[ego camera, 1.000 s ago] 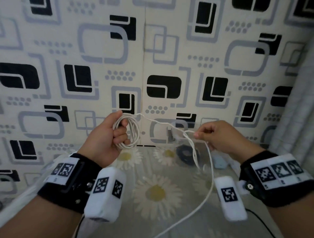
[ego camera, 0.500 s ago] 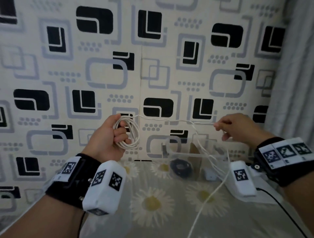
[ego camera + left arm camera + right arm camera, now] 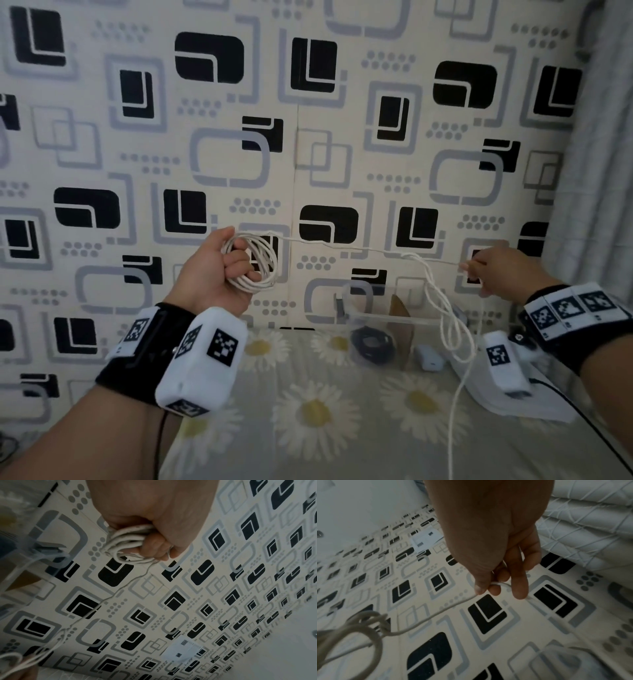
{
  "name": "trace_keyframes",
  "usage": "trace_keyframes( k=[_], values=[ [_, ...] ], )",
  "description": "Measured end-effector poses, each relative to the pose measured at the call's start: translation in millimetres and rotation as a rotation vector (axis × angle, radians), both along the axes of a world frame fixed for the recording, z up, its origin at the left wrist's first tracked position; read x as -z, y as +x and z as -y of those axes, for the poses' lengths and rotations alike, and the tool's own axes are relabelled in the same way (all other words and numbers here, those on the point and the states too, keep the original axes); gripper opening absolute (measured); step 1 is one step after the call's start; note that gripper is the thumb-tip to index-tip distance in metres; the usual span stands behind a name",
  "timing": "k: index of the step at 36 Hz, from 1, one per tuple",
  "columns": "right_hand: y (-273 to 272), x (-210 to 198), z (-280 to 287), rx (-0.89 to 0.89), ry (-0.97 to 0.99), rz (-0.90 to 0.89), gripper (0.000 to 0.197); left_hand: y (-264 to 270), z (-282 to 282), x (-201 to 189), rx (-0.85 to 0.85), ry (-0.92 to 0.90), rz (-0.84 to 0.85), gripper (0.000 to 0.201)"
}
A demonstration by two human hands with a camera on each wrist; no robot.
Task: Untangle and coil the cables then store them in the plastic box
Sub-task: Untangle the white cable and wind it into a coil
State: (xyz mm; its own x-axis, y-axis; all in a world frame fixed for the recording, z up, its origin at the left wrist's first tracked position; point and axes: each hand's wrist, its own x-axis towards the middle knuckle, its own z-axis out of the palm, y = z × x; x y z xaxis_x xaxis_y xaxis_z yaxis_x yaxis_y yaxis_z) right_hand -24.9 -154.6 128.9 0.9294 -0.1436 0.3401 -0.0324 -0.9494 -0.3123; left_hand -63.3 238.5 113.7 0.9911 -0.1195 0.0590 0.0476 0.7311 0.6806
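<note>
My left hand (image 3: 224,265) grips a coil of white cable (image 3: 255,263) with several loops, held up in front of the wall; the left wrist view shows the loops (image 3: 126,540) bunched in its curled fingers. From the coil one strand runs right to my right hand (image 3: 486,269), which pinches it (image 3: 498,584) between thumb and fingers. A tangled loop (image 3: 445,318) hangs below that strand, and the rest drops toward the table. The clear plastic box (image 3: 387,317) stands at the back of the table with a coiled black cable (image 3: 371,344) inside.
A daisy-print cloth (image 3: 318,411) covers the table. A small light-blue charger (image 3: 430,358) lies right of the black cable. A white flat object (image 3: 534,404) sits at the right edge under my right wrist. The patterned wall is close behind, and a grey curtain (image 3: 596,171) hangs at right.
My right hand has moved right and away from the left, drawing the strand between them out longer and tauter. The left hand keeps its coil. The view has tilted upward.
</note>
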Motion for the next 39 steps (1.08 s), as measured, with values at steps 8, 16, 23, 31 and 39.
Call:
trace_keyframes(
  k=[8, 16, 23, 31, 39],
  values=[
    [-12, 35, -35, -0.196, -0.129, -0.554, 0.018, -4, 2, -7, 0.040, 0.038, 0.031, 0.038],
    [-35, 14, -92, -0.505, 0.250, -0.325, 0.024, -6, 17, -10, 0.032, 0.149, 0.067, 0.038],
    [-65, 21, -161, -0.713, 0.641, -0.425, 0.033, -1, 36, -14, -0.028, 0.192, 0.102, 0.039],
    [-78, 46, -192, -0.769, 1.014, -0.585, 0.024, 1, 42, -21, -0.137, 0.248, 0.119, 0.039],
    [-56, 9, -153, -0.441, 0.957, -0.177, 0.004, 0, 22, -20, -0.124, 0.247, 0.069, 0.039]
  ],
)
